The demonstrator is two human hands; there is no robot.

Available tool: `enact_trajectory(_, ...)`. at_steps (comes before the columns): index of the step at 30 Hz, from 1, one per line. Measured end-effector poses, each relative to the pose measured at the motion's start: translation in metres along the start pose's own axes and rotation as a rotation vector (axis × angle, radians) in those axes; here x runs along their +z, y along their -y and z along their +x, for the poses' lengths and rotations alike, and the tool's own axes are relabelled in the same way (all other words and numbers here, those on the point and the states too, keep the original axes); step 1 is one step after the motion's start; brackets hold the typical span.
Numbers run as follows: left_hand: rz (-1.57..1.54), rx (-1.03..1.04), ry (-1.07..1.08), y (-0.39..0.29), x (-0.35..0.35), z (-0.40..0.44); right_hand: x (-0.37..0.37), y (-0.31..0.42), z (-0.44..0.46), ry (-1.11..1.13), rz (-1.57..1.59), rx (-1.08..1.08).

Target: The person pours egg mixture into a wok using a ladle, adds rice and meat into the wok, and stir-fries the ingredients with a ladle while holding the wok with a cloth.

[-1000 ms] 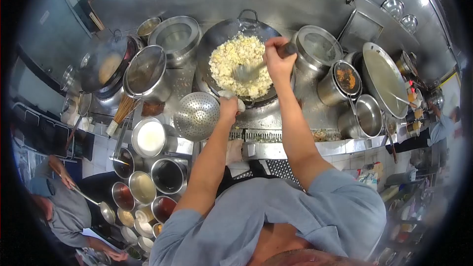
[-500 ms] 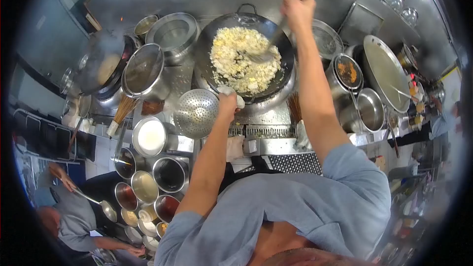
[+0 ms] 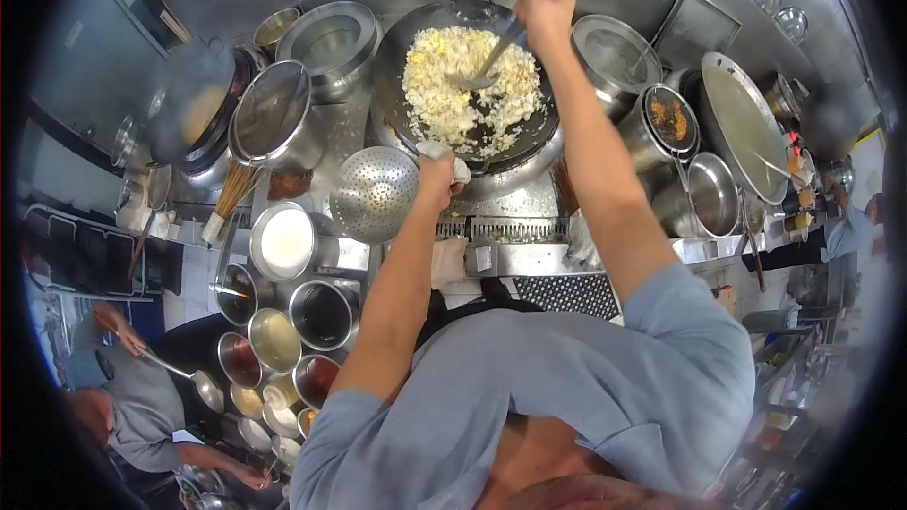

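Observation:
A large black wok (image 3: 392,99) sits on the range in front of me, holding loose fried rice with yellow egg bits (image 3: 439,66). My right hand (image 3: 546,17) is closed around the dark handle of a long ladle (image 3: 501,49), high over the wok's far right side. The ladle's head is down in the rice, near the middle. At the near rim, my left hand (image 3: 437,179) is closed on a folded white cloth (image 3: 444,156), pressed against the wok's edge. Just left of that hand lies a round perforated strainer (image 3: 375,195).
Pots of sauces and seasonings, such as a white one (image 3: 286,242), stand at lower left. A bamboo brush (image 3: 230,203) lies beside them. To the right are steel pots (image 3: 713,194) and a wide pan (image 3: 742,127). A co-worker (image 3: 142,416) holds another ladle (image 3: 208,390).
My right hand has moved left, shifting the ladle's head left and farther from me in the rice. Some rice has moved, baring dark wok surface near the middle. My left hand stays at the rim.

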State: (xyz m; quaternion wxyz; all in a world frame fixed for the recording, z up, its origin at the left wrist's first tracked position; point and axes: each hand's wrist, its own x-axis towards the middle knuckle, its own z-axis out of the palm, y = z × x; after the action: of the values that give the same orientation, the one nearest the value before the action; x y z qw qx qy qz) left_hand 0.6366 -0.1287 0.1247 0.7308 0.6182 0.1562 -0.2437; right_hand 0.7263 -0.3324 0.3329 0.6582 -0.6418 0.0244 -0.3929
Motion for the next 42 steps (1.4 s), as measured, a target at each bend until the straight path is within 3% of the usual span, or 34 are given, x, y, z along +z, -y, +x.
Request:
enact_trajectory(4, -0.092, -0.028, 0.045, 0.004, -0.002, 0.008, 0.012, 0.057, 0.001, 0.11, 0.356, -0.146)
enact_trajectory(6, -0.094, -0.002, 0.033, 0.003, -0.001, 0.01, 0.023, 0.049, -0.025, 0.051, 0.121, -0.105)
enact_trajectory(8, -0.088, 0.006, 0.022, 0.003, 0.001, 0.007, 0.042, -0.013, -0.026, 0.225, 0.066, -0.156)
enact_trajectory(10, -0.119, 0.008, 0.009, 0.003, 0.003, 0.008, 0.061, 0.02, -0.018, 0.21, -0.057, -0.067)
enact_trajectory(13, -0.139, 0.053, -0.01, 0.008, 0.005, 0.012, 0.059, 0.054, -0.025, 0.231, 0.19, -0.102)
enact_trajectory(16, -0.102, 0.099, -0.057, 0.012, 0.008, 0.006, 0.068, -0.01, -0.021, 0.254, 0.143, -0.103)
enact_trajectory(17, -0.09, 0.108, -0.061, 0.01, 0.012, 0.009, 0.072, 0.014, -0.015, 0.234, 0.083, 0.016)
enact_trajectory(20, -0.08, 0.129, -0.111, 0.012, 0.013, 0.006, 0.082, 0.04, 0.003, 0.178, 0.123, -0.049)
enact_trajectory(22, -0.093, 0.136, -0.158, 0.012, 0.015, 0.007, 0.086, 0.019, -0.001, 0.174, 0.182, -0.09)
enact_trajectory(24, -0.048, 0.143, -0.139, 0.017, 0.012, 0.015, 0.09, -0.003, 0.002, 0.277, 0.134, 0.015)
enact_trajectory(26, -0.047, 0.152, -0.129, 0.019, 0.011, 0.021, 0.094, 0.006, 0.015, 0.233, -0.03, -0.004)
enact_trajectory(29, -0.041, 0.17, -0.121, 0.017, 0.012, 0.023, 0.093, 0.026, 0.021, 0.103, 0.23, -0.203)
enact_trajectory(32, -0.035, 0.12, -0.13, 0.019, 0.011, 0.008, 0.073, -0.019, 0.017, 0.236, 0.143, -0.026)
enact_trajectory(33, -0.064, 0.103, -0.132, 0.012, 0.015, 0.01, 0.066, 0.002, 0.013, 0.277, 0.007, 0.147)
enact_trajectory(34, -0.064, 0.085, -0.139, 0.021, 0.012, 0.007, 0.053, 0.015, -0.01, 0.281, 0.003, 0.166)
enact_trajectory(36, -0.116, 0.077, -0.12, 0.015, 0.015, 0.014, 0.036, 0.039, -0.03, 0.158, -0.209, 0.013)
enact_trajectory(38, -0.114, 0.08, -0.096, 0.008, 0.01, 0.014, 0.016, -0.009, -0.036, 0.063, -0.12, -0.215)
enact_trajectory(39, -0.097, 0.069, -0.056, 0.012, 0.01, 0.01, 0.019, -0.021, -0.022, -0.003, -0.108, -0.056)
enact_trajectory(42, -0.098, 0.005, -0.026, 0.024, 0.005, 0.027, 0.03, 0.019, 0.02, 0.124, -0.137, -0.013)
